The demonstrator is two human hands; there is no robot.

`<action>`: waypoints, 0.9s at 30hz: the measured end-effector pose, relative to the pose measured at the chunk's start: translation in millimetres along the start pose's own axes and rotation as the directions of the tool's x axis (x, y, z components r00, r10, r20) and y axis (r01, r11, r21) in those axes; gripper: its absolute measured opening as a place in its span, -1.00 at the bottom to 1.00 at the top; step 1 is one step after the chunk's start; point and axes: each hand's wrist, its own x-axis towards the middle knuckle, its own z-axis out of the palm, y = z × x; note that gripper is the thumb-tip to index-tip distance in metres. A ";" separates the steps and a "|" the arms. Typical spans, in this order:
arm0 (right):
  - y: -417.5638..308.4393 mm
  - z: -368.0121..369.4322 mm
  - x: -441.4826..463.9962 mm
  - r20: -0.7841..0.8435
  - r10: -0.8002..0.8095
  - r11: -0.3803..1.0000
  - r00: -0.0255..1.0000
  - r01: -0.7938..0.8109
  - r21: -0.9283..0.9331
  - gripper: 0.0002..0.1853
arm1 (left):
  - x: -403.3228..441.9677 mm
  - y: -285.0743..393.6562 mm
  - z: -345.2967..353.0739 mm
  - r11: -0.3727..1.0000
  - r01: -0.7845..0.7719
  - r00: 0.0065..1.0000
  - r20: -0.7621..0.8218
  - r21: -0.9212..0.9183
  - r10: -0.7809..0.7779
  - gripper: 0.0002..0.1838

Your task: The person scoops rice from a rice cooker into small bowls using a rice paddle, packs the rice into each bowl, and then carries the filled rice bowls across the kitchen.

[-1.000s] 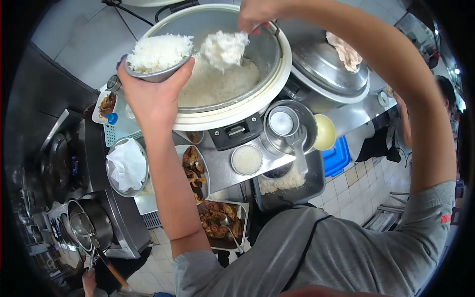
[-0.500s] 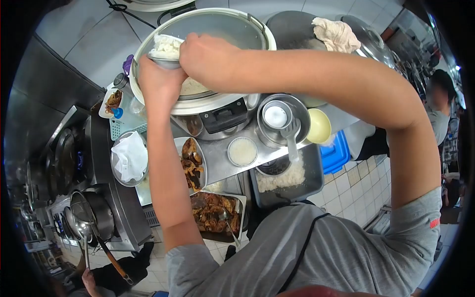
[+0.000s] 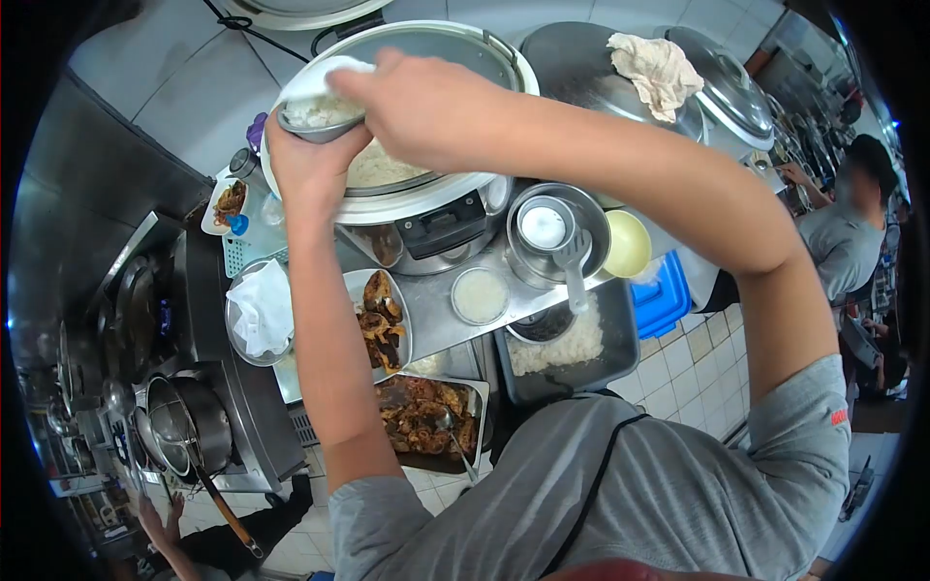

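My left hand [image 3: 310, 160] is wrapped round a metal bowl [image 3: 325, 132] holding white rice [image 3: 325, 112], at the left rim of a large rice cooker [image 3: 426, 201]. Over the bowl, my right hand [image 3: 392, 102] is closed on a white scoop [image 3: 334, 77], whose flat part lies tilted above the rice. My right forearm crosses the cooker and hides part of its inside. Cooked rice [image 3: 383, 167] shows in the cooker below my hands.
A pot with a small cup [image 3: 542, 225] and slotted spatula [image 3: 573, 271] stands right of the cooker. Food trays [image 3: 484, 407], a rice tub [image 3: 620, 358], a yellow bowl [image 3: 628, 244] and a cloth [image 3: 657, 76] lie around. Other people work at right and lower left.
My right hand has come from the cooker's right side across to the bowl with the scoop. The loose rice heap seen on the scoop earlier no longer shows there.
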 end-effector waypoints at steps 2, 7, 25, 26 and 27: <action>15.5 18.7 0.3 -0.297 0.178 0.946 0.938 -0.080 0.315 -0.53 | 2.2 -1.5 -0.6 0.999 -0.006 1.000 -0.027 0.032 0.007 0.01; -8.8 64.1 -15.4 -0.381 0.198 0.888 0.903 0.000 0.460 -0.54 | -6.9 8.6 6.5 0.946 -0.097 0.984 -0.116 0.310 0.139 0.02; 72.4 -5.7 -4.7 -0.117 -0.088 0.884 0.989 0.132 0.449 -0.61 | -2.3 5.9 0.2 0.991 -0.131 0.987 0.088 -0.029 0.133 0.02; 77.9 0.0 -10.8 -0.120 -0.089 0.884 0.989 0.134 0.448 -0.61 | -2.0 6.6 -0.3 0.989 -0.122 0.987 0.097 -0.081 0.130 0.01; 84.4 7.4 -17.6 -0.272 -0.094 0.858 0.958 0.217 0.466 -0.60 | -2.1 7.1 -1.0 0.989 -0.124 0.987 0.093 -0.078 0.131 0.01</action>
